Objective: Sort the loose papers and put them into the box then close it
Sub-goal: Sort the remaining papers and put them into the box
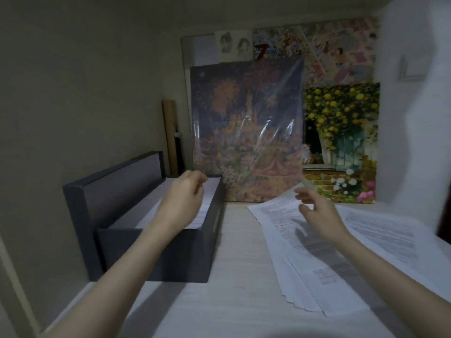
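**Two bare arms over a dark box and a spread of printed sheets**

Nearest the camera, two bare forearms reach away from the lower edge of the view across a pale surface (234, 252). The left hand (181, 198) is over the open dark box (175, 254), which sits at the left of the surface, close to the wall. Its grip is curled, fingers drawn in toward the thumb above the white papers already in the box (207, 206); whether it pinches a sheet, I cannot tell. The box lid (117, 186) stands tilted up along the box's left side, leaning toward the wall.

The right hand (317, 211) hovers over the far end of the loose papers (305, 259), grip spread, fingers apart and slightly bent, casting a shadow on the sheets below. These printed pages lie fanned in an overlapping stack at the right of the surface, running from near to far. A second group of sheets (390, 230) lies further right, partly under the arm.

At the far side, a wrapped picture of a castle with fireworks (246, 132) leans upright, its plastic film shining. To its right stands a painting of yellow flowers (341, 142). A cardboard tube (170, 135) stands in the far corner behind the box.
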`<state>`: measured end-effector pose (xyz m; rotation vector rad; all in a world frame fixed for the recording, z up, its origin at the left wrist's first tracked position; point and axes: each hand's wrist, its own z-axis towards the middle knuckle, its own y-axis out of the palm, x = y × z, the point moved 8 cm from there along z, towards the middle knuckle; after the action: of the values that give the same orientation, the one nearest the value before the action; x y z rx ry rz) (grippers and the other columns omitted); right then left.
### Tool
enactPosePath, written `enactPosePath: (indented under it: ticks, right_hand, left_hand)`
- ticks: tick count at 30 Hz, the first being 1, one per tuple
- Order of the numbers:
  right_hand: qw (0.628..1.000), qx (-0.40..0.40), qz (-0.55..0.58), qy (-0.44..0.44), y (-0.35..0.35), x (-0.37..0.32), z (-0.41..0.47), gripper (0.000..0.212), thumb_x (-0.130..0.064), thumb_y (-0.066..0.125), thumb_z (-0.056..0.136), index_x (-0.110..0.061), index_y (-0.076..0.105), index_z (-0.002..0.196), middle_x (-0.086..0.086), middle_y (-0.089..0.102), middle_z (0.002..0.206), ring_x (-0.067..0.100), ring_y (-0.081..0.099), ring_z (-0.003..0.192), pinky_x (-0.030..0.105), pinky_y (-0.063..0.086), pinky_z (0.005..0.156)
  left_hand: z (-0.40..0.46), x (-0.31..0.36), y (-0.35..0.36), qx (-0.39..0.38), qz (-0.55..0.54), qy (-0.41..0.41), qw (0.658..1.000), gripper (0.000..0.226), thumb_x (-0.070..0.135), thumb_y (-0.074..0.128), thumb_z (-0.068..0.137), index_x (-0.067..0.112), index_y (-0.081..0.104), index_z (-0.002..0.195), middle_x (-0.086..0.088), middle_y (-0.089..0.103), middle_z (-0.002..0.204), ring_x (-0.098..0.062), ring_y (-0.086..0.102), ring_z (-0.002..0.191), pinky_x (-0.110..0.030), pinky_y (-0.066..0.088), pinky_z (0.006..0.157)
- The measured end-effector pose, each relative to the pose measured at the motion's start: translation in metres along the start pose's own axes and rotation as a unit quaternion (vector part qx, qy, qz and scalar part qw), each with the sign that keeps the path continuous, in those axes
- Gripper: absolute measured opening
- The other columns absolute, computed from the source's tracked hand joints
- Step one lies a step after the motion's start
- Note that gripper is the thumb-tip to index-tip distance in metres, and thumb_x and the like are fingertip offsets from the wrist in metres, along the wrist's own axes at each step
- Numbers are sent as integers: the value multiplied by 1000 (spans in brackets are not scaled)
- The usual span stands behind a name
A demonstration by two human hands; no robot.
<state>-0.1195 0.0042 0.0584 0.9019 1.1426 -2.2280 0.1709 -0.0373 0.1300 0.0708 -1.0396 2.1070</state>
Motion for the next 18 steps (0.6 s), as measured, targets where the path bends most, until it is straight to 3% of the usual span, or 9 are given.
enactPosePath:
  ticks: [3, 5, 7, 10, 12, 14, 16, 18]
  right_hand:
    - [994, 28, -79, 67, -28, 51, -3, 42, -6, 53, 90, -12, 49, 132, 11, 59, 125, 28, 54, 111, 37, 44, 89]
    - [983, 37, -132, 120, -39, 83, -13, 44, -13, 54, 91, -16, 46, 134, 12, 55, 130, 32, 54, 113, 43, 45, 93]
    - [973, 38, -173, 149, -43, 103, -23, 46, -16, 53, 91, -16, 43, 136, 13, 52, 134, 34, 50, 118, 44, 42, 95]
    - [960, 16, -220, 171, -43, 119, -32, 49, -20, 50, 92, -17, 37, 139, 12, 48, 138, 34, 46, 123, 43, 35, 97]
    - [958, 7, -220, 185, -45, 126, -34, 50, -22, 50, 92, -17, 35, 140, 11, 46, 139, 33, 45, 124, 43, 32, 99]
    - [960, 9, -210, 182, -46, 127, -33, 51, -22, 51, 92, -17, 35, 140, 10, 47, 139, 32, 44, 125, 42, 32, 99]
    - [964, 13, -200, 173, -46, 128, -31, 50, -21, 52, 91, -17, 37, 139, 8, 48, 139, 31, 44, 125, 40, 32, 98]
    - [968, 20, -185, 169, -47, 128, -30, 48, -19, 54, 90, -16, 40, 136, 7, 50, 137, 29, 46, 124, 38, 32, 97]
  left_hand:
    - [-5, 64, 28, 5, -13, 96, 995, 17, 3, 44, 91, 3, 59, 99, -12, 59, 100, -28, 56, 88, -44, 48, 75]
    - [-4, 86, 65, -25, -19, 103, 994, 11, 4, 43, 89, 3, 55, 89, -13, 59, 93, -32, 56, 84, -46, 46, 71]
    - [0, 87, 101, -48, -49, 63, 996, 13, 4, 44, 88, 3, 57, 87, -14, 62, 91, -32, 58, 85, -42, 47, 73]
    - [-5, 64, 151, -104, -130, -78, 983, 23, 6, 43, 90, 9, 64, 99, -9, 67, 99, -26, 60, 91, -25, 43, 74]
    - [-18, 44, 187, -140, -236, -196, 941, 22, 9, 45, 86, 14, 63, 99, -9, 66, 106, -24, 62, 93, -22, 47, 82]
    - [-33, 29, 218, -144, -361, -303, 870, 18, 16, 47, 77, 21, 59, 90, -16, 66, 110, -28, 64, 93, -39, 53, 91]
    - [-43, 22, 237, -131, -450, -370, 802, 15, 12, 50, 81, 19, 56, 92, -18, 65, 102, -27, 62, 80, -40, 54, 85]
    - [-45, 19, 241, -107, -495, -400, 764, 16, 4, 49, 88, 14, 55, 99, -17, 62, 93, -26, 58, 75, -34, 49, 75]
